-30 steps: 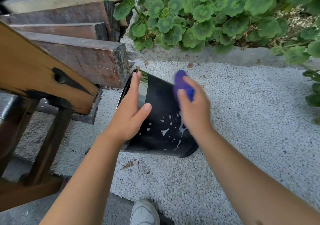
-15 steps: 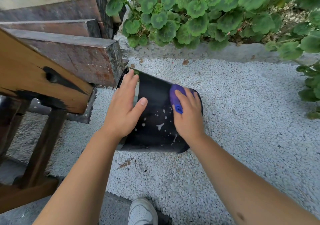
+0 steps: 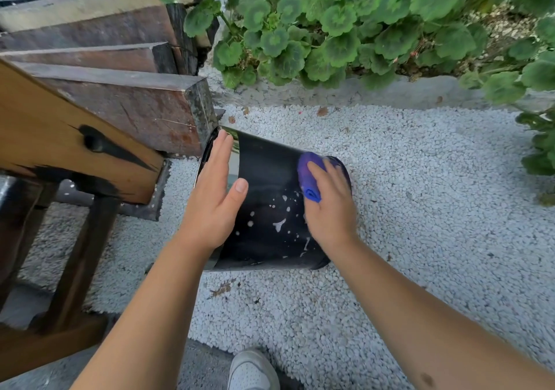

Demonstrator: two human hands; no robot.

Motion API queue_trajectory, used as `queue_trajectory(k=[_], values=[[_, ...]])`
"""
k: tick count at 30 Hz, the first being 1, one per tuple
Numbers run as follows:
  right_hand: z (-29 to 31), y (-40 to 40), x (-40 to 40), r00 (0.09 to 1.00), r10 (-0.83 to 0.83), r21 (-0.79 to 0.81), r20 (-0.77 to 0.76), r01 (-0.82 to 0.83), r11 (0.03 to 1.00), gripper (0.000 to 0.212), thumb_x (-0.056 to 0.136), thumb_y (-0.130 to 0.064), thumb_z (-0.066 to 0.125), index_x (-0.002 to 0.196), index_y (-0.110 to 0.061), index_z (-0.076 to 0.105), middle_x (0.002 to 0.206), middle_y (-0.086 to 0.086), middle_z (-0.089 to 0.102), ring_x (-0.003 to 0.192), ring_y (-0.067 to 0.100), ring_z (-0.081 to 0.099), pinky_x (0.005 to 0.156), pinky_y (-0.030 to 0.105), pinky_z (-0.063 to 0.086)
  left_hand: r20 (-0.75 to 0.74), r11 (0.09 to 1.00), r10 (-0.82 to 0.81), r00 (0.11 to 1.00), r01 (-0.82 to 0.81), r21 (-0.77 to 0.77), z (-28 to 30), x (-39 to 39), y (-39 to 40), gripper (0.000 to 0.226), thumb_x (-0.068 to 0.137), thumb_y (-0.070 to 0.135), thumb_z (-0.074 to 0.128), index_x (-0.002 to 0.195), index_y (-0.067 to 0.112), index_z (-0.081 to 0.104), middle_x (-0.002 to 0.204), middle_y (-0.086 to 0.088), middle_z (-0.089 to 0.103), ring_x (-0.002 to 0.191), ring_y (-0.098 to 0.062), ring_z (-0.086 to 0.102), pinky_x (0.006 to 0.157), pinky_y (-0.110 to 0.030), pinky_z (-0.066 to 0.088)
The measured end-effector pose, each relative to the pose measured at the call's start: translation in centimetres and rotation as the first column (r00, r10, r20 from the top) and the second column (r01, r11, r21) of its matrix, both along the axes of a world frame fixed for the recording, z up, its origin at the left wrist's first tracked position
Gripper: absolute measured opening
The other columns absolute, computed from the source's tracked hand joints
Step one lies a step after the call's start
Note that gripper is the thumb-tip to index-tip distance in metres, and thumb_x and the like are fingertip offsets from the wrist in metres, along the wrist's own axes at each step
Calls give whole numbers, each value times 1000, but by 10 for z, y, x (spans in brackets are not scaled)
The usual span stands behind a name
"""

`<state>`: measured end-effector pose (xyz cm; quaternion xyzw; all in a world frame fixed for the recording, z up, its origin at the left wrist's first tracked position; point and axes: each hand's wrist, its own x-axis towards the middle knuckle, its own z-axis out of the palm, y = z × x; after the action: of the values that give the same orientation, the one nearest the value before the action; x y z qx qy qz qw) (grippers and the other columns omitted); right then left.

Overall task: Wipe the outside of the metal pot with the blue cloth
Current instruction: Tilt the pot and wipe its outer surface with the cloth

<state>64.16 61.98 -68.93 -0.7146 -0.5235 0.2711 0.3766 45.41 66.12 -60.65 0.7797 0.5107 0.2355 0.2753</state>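
Note:
The metal pot [image 3: 267, 209] lies tilted on its side on white gravel, its dark glossy wall flecked with white spots and its open rim facing left. My left hand [image 3: 214, 200] rests flat on the wall near the rim, fingers together and thumb spread, steadying it. My right hand [image 3: 330, 206] presses a bunched blue cloth [image 3: 310, 176] against the pot's right end, near the base. Part of the cloth is hidden under my fingers.
Stacked wooden beams [image 3: 129, 107] and a wooden bench [image 3: 60, 137] stand close to the left of the pot's rim. Leafy green plants [image 3: 330, 29] grow behind a concrete kerb [image 3: 405, 92]. A white shoe [image 3: 252, 370] shows at the bottom edge. Gravel [image 3: 435, 194] spreads to the right.
My right hand with the cloth has slid along the pot's wall toward its right end and base. My left hand has stayed on the wall near the rim.

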Motion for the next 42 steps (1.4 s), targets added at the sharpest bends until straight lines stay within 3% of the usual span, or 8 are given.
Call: queue_trajectory(k=[5, 9, 15, 21, 30, 32, 36, 42], values=[[58, 9, -63, 993, 110, 314, -43, -91, 945, 44, 90, -25, 55, 133, -17, 58, 137, 18, 52, 126, 42, 43, 110, 51, 33, 209, 998, -44, 977, 54, -41, -5, 14, 0, 95, 91, 74, 25, 155, 6, 9, 163, 1, 11, 150, -11, 15, 119, -27, 17], [56, 6, -66, 989, 145, 382, -15, -128, 915, 42, 88, -25, 53, 128, -17, 64, 134, 19, 52, 120, 42, 44, 105, 52, 37, 267, 995, -12, 964, 38, -91, -8, 10, 1, 94, 89, 75, 28, 155, 12, 9, 164, 2, 15, 149, -10, 19, 120, -40, 20], [-1, -10, -29, 983, 175, 204, 59, -183, 962, 48, 84, -14, 65, 132, -17, 60, 150, 19, 40, 140, 44, 29, 114, 48, 28, 101, 997, 50, 994, -44, -60, -5, -7, 2, 91, 90, 75, 22, 156, 15, 7, 164, 6, 5, 150, -2, 5, 118, -17, 8], [-40, -22, 18, 999, -38, -73, -22, 36, 997, 46, 89, -7, 65, 134, -17, 58, 151, 13, 39, 144, 41, 22, 112, 58, 31, 66, 991, 92, 994, -86, -99, -5, -11, 1, 81, 91, 73, 23, 155, 26, 4, 164, 10, 1, 149, 2, 1, 119, -16, 5], [-41, -21, 25, 968, -82, -102, -239, 59, 993, 45, 91, -16, 65, 133, -30, 57, 153, -6, 30, 132, 2, 31, 102, 7, 24, 117, 986, 79, 990, -60, -152, -9, -32, -25, 79, 93, 68, 34, 156, 29, 8, 158, 33, 6, 147, 6, 6, 112, -7, 15], [-38, -16, 25, 923, -192, -186, -334, 135, 973, 43, 90, -28, 66, 130, -39, 56, 148, -8, 38, 130, 5, 38, 103, 14, 29, 170, 978, 120, 978, -87, -189, -16, -41, -38, 80, 92, 69, 37, 155, 31, 5, 154, 40, 7, 145, 10, 4, 106, -1, 16], [-29, 0, 26, 787, -339, -302, -516, 203, 931, 36, 86, -35, 67, 121, -44, 61, 125, -9, 59, 110, 12, 59, 96, 33, 49, 152, 955, 207, 966, -166, -246, -12, -42, -29, 86, 87, 73, 40, 155, 36, 3, 163, 16, -6, 144, 8, -13, 98, 8, 10], [-14, 20, 46, 846, -355, -282, -397, 255, 925, 37, 83, -43, 67, 119, -42, 63, 94, -20, 61, 79, -5, 56, 59, 9, 39, 324, 856, 435, 840, -274, -438, 3, -30, -20, 66, 80, 69, 47, 142, 50, 36, 145, 39, 36, 132, 18, 32, 110, -20, 28]])
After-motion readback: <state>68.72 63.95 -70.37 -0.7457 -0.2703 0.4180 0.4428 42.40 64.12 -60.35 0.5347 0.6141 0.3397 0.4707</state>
